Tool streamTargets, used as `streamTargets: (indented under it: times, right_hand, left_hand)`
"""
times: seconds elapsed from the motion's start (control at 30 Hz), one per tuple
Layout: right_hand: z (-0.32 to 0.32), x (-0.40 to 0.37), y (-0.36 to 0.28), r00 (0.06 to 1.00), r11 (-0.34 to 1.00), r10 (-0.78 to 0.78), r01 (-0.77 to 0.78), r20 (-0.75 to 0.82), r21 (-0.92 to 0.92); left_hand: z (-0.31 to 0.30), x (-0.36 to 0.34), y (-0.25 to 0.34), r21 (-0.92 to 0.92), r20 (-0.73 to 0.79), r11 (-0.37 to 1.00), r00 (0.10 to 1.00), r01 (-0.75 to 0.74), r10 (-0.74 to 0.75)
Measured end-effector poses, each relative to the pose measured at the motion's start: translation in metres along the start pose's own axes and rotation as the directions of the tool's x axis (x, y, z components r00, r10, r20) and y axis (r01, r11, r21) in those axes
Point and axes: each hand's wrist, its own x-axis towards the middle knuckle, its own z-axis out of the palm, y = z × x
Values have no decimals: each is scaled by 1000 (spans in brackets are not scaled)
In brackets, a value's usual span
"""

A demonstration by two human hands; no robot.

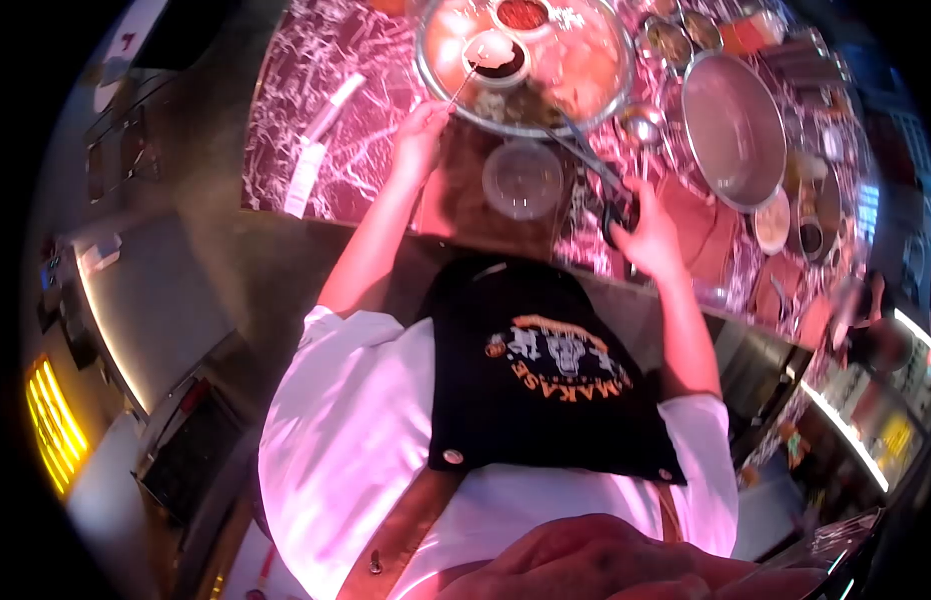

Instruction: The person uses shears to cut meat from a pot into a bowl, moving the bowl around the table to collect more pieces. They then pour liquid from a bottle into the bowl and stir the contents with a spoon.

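My left hand (420,140) is closed on the thin handle of a spoon (464,88). The spoon's head, carrying something pale, is over a small bowl of dark sauce (508,68). My right hand (646,232) grips scissors with black handles (614,195). Their blades point up and left to the near rim of a large round metal platter (423,75). Pale and pinkish food pieces lie in the platter, with a darker heap near the front. A bowl of red paste (523,14) also sits in it. A clear round bowl (524,180) stands between my hands.
To the right stand a deep metal pot (734,130), a ladle (642,127), small metal bowls (668,42) and a brown cloth or mat (698,225). Two white wrapped strips (306,178) lie on the marbled table (286,110) at left. The table edge runs before my apron.
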Motion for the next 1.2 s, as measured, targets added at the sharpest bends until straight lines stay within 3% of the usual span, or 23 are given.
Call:
streamTargets:
  times: [0.03,0.1,0.17,0.23,0.3,0.33,0.43,0.47,0.5,0.57,0.6,0.67,0.7,0.73,0.77,0.8,0.87,0.9,0.97,1.03,1.1,1.17,1.2]
  right_hand:
    - [0,-7,-9,1000,999,-9,9,0,-45]
    - [0,-15,-25,996,985,42,-28,75,-172]
    - [14,-20,-32,992,971,58,-31,109,-236]
    - [32,-27,-38,993,973,73,-52,89,-223]
    - [48,-30,-30,972,976,121,-79,203,-203]
    - [51,-37,-27,983,979,51,-14,175,-205]
    - [49,-58,-17,981,980,72,-36,179,-196]
    - [51,-63,-21,988,987,71,-51,136,-149]
    - [54,-63,-24,989,987,63,-41,136,-158]
    - [63,-64,-39,983,965,174,-158,60,-209]
    - [67,-61,-52,987,969,143,-124,75,-215]
    - [76,-53,-54,985,977,146,-128,96,-172]
    - [82,-49,-49,981,983,151,-136,122,-127]
    - [93,-48,-13,998,992,-11,18,59,-124]
    - [83,-52,-10,998,992,-11,18,58,-124]
    - [70,-61,-15,993,979,65,-44,98,-201]
    - [48,-73,-38,976,939,173,-123,132,-322]
    - [45,-73,-47,976,938,178,-128,129,-323]
    - [47,-64,-59,973,936,215,-181,82,-303]
    - [56,-51,-44,984,941,168,-141,62,-308]
    - [58,-44,-23,980,979,69,-31,185,-200]
    - [44,-56,-30,977,965,83,-29,196,-260]
    - [34,-62,-47,969,936,168,-99,182,-337]
  left_hand:
    - [-4,-24,-4,-14,39,1000,999,15,-14]
    - [-15,-57,-13,131,114,988,989,82,-97]
    - [-13,-92,-25,291,211,955,977,-53,-10]
    - [-14,-114,-40,264,253,964,967,-43,-26]
    - [-11,-126,-38,284,286,959,956,-19,-66]
    - [-10,-133,-33,295,259,955,960,29,-110]
    - [-19,-127,-76,215,301,976,948,36,-102]
    - [-15,-126,-80,17,291,999,956,40,-43]
    - [-16,-126,-83,8,283,999,958,35,-36]
    - [-18,-127,-82,-90,332,940,900,329,-283]
    - [-21,-125,-79,-93,333,942,901,323,-276]
    - [-30,-124,-75,-86,470,804,736,588,-487]
    - [-29,-124,-77,-85,472,806,736,586,-485]
    - [-27,-124,-82,-73,422,887,820,455,-386]
    - [-26,-123,-87,-55,371,947,887,317,-275]
    - [-27,-120,-92,-57,371,947,887,317,-275]
    - [-30,-115,-100,167,358,985,934,-46,-17]
    - [-31,-117,-96,164,363,985,932,-45,-18]
    - [-32,-116,-86,420,352,873,931,-248,96]
    - [-32,-118,-79,412,358,859,921,-305,155]
    - [-33,-117,-79,406,361,841,908,-357,212]
    - [-36,-115,-84,379,327,889,936,-258,132]
    - [-38,-115,-82,380,329,888,935,-258,131]
